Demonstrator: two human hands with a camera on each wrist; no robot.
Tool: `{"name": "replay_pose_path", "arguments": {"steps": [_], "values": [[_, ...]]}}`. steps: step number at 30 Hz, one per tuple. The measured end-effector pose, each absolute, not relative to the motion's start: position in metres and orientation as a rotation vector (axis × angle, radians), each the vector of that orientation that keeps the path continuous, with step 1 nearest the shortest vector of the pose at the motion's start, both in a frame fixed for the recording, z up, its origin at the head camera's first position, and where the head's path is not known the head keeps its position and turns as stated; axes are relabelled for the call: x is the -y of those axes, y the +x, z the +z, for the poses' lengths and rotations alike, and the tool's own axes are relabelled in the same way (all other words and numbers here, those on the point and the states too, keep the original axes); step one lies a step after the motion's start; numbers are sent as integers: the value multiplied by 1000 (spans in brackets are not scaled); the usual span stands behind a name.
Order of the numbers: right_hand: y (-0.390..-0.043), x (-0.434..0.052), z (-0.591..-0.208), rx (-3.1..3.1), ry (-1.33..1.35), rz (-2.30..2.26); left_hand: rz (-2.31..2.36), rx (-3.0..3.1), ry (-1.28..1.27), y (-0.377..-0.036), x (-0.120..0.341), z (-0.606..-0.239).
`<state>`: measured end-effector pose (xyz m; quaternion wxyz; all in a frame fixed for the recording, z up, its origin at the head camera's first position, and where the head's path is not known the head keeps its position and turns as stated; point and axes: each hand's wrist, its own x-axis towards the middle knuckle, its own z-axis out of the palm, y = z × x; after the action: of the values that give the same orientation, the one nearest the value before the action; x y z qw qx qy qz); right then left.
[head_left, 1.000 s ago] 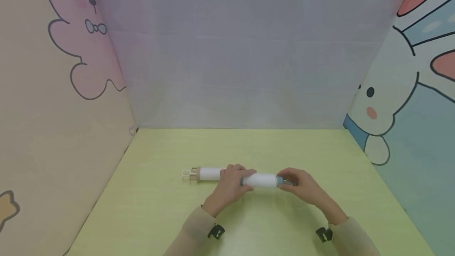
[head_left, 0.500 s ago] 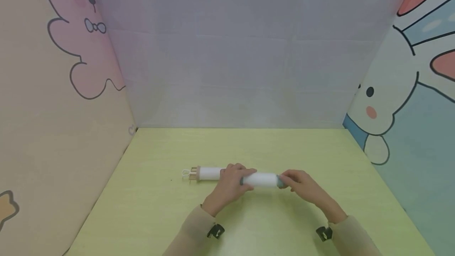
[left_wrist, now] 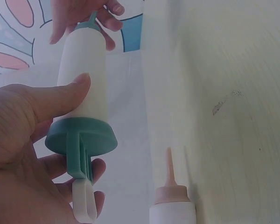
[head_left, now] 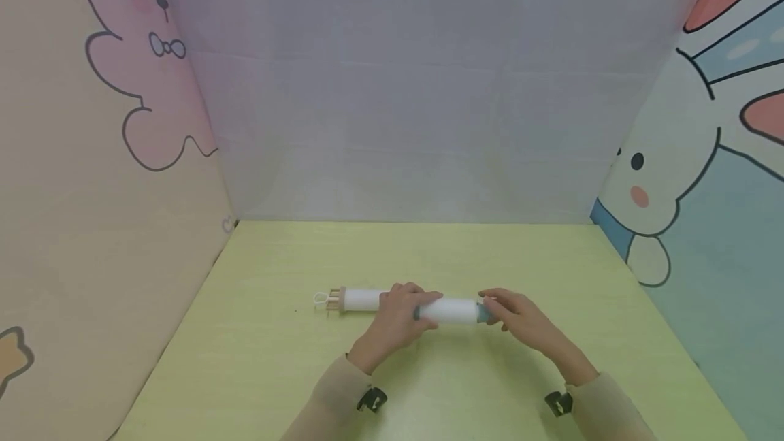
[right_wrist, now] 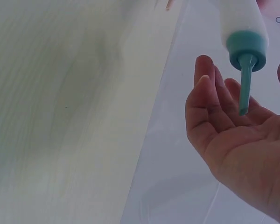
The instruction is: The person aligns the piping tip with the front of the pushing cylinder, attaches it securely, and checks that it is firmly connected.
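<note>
My left hand grips a white tube-shaped syringe with a green collar, a narrow green nozzle and a white pull loop at its rear. In the left wrist view the thumb lies across the barrel and the fingers wrap behind it. My right hand is around the nozzle end with its fingers loosely bent; in the right wrist view the thumb and fingers stand apart from the nozzle. A second white syringe, with pinkish-brown trim, lies on the table beyond and left of my left hand.
Both syringes are over a pale yellow-green table. A plain greyish panel closes off the back, and side panels with cartoon animals stand left and right. The second syringe's nozzle points along the table beneath the held one.
My right fingers have moved in from beyond the nozzle to the green tip, then loosened and spread slightly. The left hand and both syringes have hardly moved.
</note>
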<state>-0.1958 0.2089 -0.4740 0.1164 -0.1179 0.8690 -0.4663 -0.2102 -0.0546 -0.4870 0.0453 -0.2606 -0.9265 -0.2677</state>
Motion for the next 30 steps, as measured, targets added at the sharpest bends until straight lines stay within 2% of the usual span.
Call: {"name": "replay_pose_path", "arguments": {"steps": [3,13,22,30], "values": [[-195,-209,-474,-2521,-364,-1441,-824,2828,-786,-210,56,-487],[-196,-209,-477,-2502,-674,-1544,-818,2810,-789,-210,57,-485],[-196,-211,-476,-2546,-484,-1384,-816,2816,-783,-209,57,-483],[-197,-210,-476,-2557,-421,-1326,-814,2822,-788,-208,56,-482]]}}
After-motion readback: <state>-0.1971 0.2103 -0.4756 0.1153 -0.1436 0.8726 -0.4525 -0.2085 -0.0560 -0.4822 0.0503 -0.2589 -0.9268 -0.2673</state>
